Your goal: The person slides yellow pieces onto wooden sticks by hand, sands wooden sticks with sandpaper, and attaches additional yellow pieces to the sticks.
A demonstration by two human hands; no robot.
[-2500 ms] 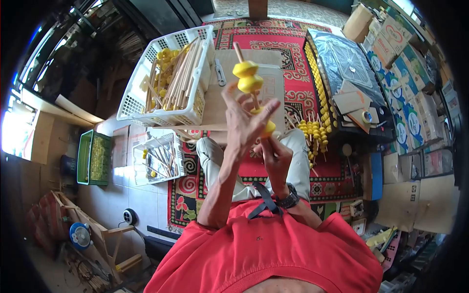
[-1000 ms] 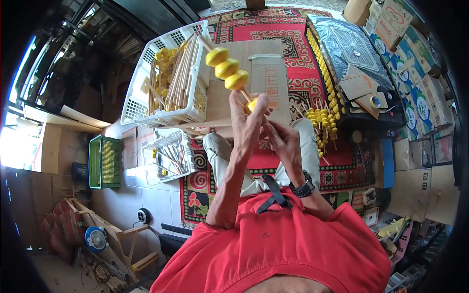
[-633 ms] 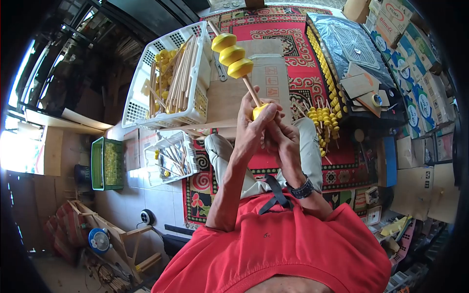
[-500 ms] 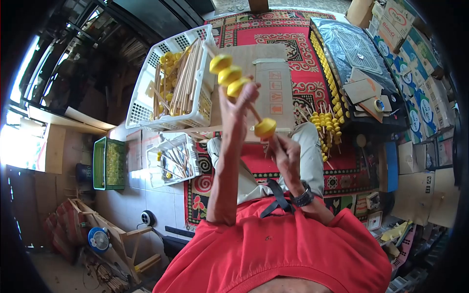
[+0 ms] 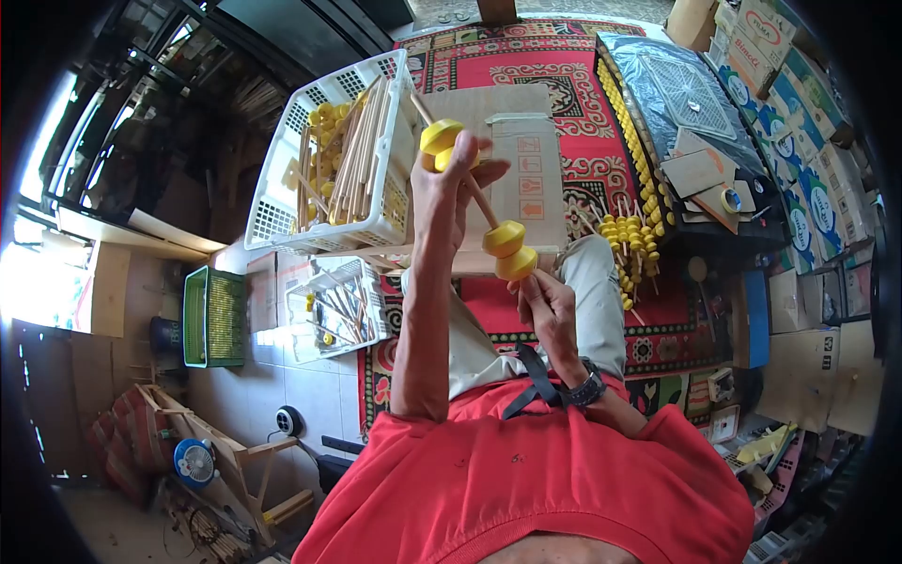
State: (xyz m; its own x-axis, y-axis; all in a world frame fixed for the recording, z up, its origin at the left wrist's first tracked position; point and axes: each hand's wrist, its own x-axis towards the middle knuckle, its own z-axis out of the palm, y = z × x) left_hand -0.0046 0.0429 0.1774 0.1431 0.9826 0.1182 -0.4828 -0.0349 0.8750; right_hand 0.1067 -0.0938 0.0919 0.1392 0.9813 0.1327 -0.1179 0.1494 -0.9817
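A wooden stick (image 5: 481, 202) slants up and left above my lap, with yellow beads threaded on it. My left hand (image 5: 449, 183) is around the upper part, its thumb against the upper yellow beads (image 5: 442, 137) and its fingertips showing on the right; it partly hides them. Two lower yellow beads (image 5: 508, 239) sit together near the bottom end, with bare stick between the groups. Just beneath them, my right hand (image 5: 549, 305) pinches the lower end of the stick.
A white basket (image 5: 266, 193) of sticks and yellow beads stands left on a cardboard-topped surface (image 5: 507, 105). Lower left are a smaller white basket (image 5: 299, 324) and a green crate (image 5: 197, 324). Beaded sticks (image 5: 631, 240) lie right of my knee, near a dark box (image 5: 719, 230).
Two beads now sit together at the stick's lower end, where one sat about half a second ago. Fewer show in the upper group. My right hand still holds the bottom end.
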